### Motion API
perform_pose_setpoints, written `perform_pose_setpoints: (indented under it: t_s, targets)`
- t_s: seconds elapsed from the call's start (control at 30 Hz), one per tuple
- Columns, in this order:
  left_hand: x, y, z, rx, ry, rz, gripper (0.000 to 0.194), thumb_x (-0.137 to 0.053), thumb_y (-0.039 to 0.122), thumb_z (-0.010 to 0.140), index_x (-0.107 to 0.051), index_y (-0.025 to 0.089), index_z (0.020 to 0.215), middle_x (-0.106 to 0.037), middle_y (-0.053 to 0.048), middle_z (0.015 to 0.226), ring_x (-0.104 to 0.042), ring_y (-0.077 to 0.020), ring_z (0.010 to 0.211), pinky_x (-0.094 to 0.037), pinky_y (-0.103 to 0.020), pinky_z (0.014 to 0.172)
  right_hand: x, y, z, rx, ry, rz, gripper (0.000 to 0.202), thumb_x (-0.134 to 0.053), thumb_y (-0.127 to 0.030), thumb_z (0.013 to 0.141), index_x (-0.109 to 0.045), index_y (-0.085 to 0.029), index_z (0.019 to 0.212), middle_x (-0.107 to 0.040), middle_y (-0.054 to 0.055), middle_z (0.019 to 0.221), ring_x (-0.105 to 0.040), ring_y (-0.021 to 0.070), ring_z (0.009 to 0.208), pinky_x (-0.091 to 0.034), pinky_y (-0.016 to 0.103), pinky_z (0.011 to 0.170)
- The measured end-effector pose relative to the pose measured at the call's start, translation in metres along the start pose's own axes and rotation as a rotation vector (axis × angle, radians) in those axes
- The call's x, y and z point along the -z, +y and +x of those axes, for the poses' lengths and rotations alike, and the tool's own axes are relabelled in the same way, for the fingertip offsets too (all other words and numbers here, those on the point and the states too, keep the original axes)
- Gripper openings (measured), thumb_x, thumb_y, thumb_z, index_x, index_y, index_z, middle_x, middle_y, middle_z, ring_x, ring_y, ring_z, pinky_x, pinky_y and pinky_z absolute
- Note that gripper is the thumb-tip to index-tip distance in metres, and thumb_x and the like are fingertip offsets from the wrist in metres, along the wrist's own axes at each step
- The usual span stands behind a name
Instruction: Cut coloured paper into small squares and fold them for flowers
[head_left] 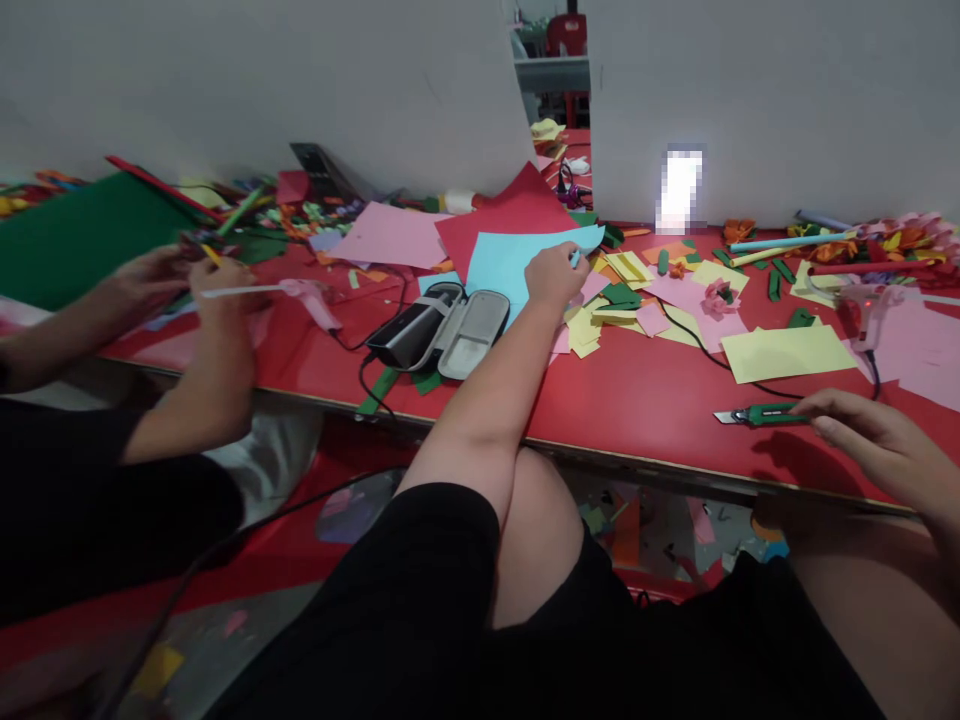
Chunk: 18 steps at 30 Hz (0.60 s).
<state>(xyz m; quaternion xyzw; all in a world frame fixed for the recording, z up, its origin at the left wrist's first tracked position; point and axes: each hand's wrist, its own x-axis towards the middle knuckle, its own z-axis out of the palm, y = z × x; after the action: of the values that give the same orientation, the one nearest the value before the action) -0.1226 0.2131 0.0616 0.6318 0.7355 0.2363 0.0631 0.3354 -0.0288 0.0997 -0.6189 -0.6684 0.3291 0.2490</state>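
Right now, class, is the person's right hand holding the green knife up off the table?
No: the right hand only touches the knife, which lies flat on the table.

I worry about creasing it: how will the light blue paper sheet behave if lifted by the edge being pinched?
The light blue sheet looks thin and flat, so it will probably flop and bend from the left hand pinching its edge. It seems very light. Lying partly under the open grey case, it may drag or crease when pulled.

The open case [442, 335] lies on the table [637, 400]; paper sheet [517, 262] behind it, utility knife [761, 414] far right, co-worker's hands [187, 285] left.
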Motion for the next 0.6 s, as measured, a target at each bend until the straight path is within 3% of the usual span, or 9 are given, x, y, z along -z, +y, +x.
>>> perform_pose_setpoints:
  t_s: [0.13,0.3,0.5,0.6]
  targets:
    - [0.003,0.005,-0.001,0.101,0.013,-0.034,0.036,-0.059,0.037,0.120,-0.089,0.027,0.138,-0.089,-0.017,0.144,-0.078,-0.0429,0.138,-0.056,-0.050,0.112,0.002,-0.003,-0.001,-0.029,0.020,-0.036,0.049,-0.086,-0.089,0.086,-0.089,-0.041,0.093,-0.092,0.013,0.108,-0.089,0.0507,0.113,-0.071,0.070,0.107]
    - [0.005,0.011,-0.007,0.214,-0.085,-0.136,0.033,-0.060,0.034,0.121,-0.091,0.025,0.122,-0.093,-0.016,0.129,-0.083,-0.0390,0.126,-0.058,-0.046,0.101,-0.003,0.004,0.002,0.010,-0.090,-0.065,0.035,-0.083,-0.076,0.091,-0.094,-0.044,0.100,-0.095,0.013,0.116,-0.090,0.0511,0.113,-0.072,0.074,0.105]
    - [0.005,0.000,-0.011,0.111,-0.002,-0.147,0.046,-0.048,0.038,0.128,-0.089,0.022,0.144,-0.089,-0.017,0.154,-0.078,-0.0399,0.144,-0.058,-0.047,0.118,-0.002,0.015,0.000,0.126,-0.260,-0.138,0.034,-0.078,-0.074,0.104,-0.097,-0.046,0.109,-0.095,0.013,0.125,-0.091,0.0466,0.116,-0.075,0.070,0.106]
    - [0.003,-0.007,-0.011,0.048,-0.009,-0.203,0.051,-0.043,0.031,0.128,-0.085,0.022,0.155,-0.084,-0.015,0.165,-0.075,-0.0340,0.154,-0.055,-0.041,0.126,-0.001,0.017,-0.002,0.144,-0.277,-0.127,0.033,-0.076,-0.072,0.108,-0.098,-0.047,0.112,-0.095,0.011,0.127,-0.090,0.0455,0.119,-0.075,0.067,0.107]
